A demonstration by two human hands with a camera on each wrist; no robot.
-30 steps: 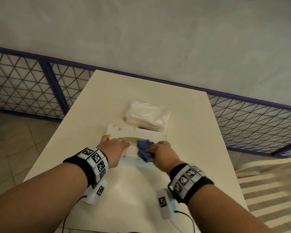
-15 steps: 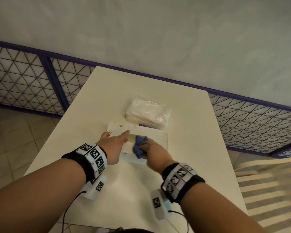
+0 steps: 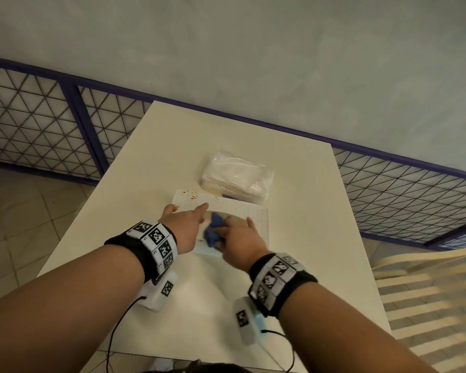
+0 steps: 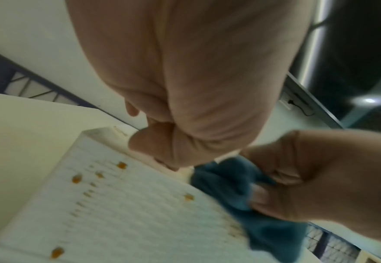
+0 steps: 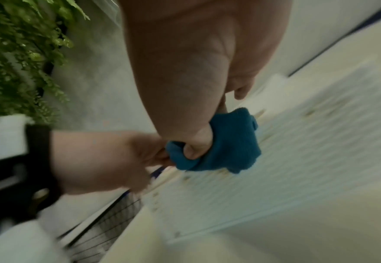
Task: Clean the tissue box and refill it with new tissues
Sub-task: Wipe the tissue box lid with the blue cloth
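A white tissue box (image 3: 249, 218) speckled with orange stains (image 4: 76, 178) lies flat in the middle of the cream table (image 3: 172, 146). My left hand (image 3: 184, 227) holds the box at its left end, thumb stretched along the top and fingers curled at the edge. My right hand (image 3: 240, 238) grips a bunched blue cloth (image 3: 212, 232) and presses it on the box top, right beside the left thumb. In the right wrist view the cloth (image 5: 230, 146) sits under my curled fingers on the ribbed lid (image 5: 297, 160). A clear-wrapped pack of new tissues (image 3: 237, 176) lies just behind the box.
A purple-framed wire fence (image 3: 38, 125) runs along the grey wall behind the table. A slatted cream chair (image 3: 428, 281) stands at the right. Green fern leaves (image 5: 16, 53) show in the right wrist view. Cables hang from both wrist units near the table's front edge.
My right hand has slid the blue cloth leftward across the box top, up against the left hand. The left thumb has stretched out along the lid; the box has stayed put.
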